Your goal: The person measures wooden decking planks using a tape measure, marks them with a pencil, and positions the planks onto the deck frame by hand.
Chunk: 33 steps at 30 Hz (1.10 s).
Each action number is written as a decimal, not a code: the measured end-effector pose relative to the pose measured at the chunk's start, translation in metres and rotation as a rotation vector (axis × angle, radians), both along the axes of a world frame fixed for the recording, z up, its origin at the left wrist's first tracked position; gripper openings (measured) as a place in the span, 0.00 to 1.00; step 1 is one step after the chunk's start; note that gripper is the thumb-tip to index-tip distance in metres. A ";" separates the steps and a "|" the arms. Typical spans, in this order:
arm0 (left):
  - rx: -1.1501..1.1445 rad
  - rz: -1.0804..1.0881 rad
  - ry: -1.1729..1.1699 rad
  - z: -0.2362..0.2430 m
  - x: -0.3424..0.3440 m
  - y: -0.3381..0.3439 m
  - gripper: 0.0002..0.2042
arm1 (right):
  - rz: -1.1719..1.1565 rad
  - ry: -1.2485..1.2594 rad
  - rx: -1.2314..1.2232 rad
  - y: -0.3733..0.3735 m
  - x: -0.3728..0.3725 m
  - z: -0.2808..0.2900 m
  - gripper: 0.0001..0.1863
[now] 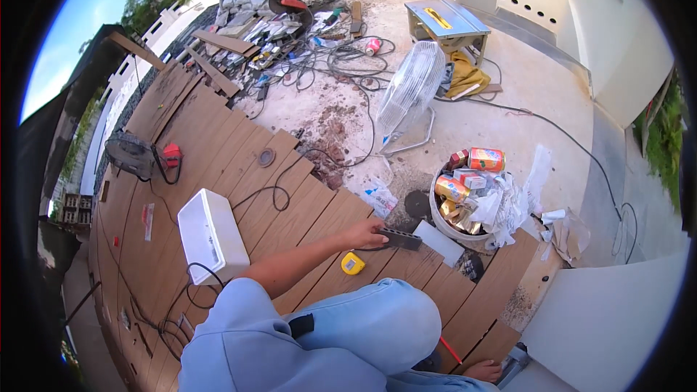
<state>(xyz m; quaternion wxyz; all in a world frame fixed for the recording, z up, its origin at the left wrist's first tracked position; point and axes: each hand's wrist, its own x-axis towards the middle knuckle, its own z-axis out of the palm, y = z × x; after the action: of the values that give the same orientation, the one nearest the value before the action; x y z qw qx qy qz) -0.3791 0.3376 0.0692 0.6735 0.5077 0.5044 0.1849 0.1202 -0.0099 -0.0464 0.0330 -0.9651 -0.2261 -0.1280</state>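
My left hand reaches out over the deck edge, its fingers closed on one end of a dark grey, flat bar-shaped piece. Against the far end of that piece lies a pale flat panel. Just nearer to me, a yellow tape measure rests on the brown boards. Bare skin shows at the lower edge beyond my knee; I cannot tell whether it is my right hand or a foot. A red pencil-like stick slants close to it.
Brown decking ends in a stepped edge. A full rubbish bucket stands beyond my left hand. On the deck are a white box and loose cables. Farther off are a fan, a table saw and scattered tools.
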 end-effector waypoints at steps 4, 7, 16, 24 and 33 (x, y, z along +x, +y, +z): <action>-0.249 0.479 0.048 -0.002 -0.111 -0.086 0.15 | 0.890 0.337 0.150 -0.012 -0.030 0.028 0.28; -0.298 0.540 0.054 -0.017 -0.147 -0.124 0.16 | 1.208 0.588 0.157 -0.023 -0.040 0.025 0.24; -0.380 0.313 0.211 -0.037 -0.180 -0.130 0.26 | 1.096 0.565 -0.201 -0.026 -0.041 0.034 0.13; 0.475 -0.380 0.943 0.009 -0.081 -0.098 0.48 | 0.861 0.507 -0.187 -0.027 -0.051 0.043 0.09; 0.597 -0.374 1.066 -0.016 -0.071 -0.125 0.26 | 0.495 0.629 -0.021 -0.014 -0.059 0.065 0.11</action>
<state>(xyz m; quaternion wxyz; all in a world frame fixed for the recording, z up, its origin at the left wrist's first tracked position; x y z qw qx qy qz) -0.4500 0.2121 0.0531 0.1807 0.7751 0.5999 -0.0811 0.0611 -0.0236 0.0184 0.1207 -0.8738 -0.4321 0.1876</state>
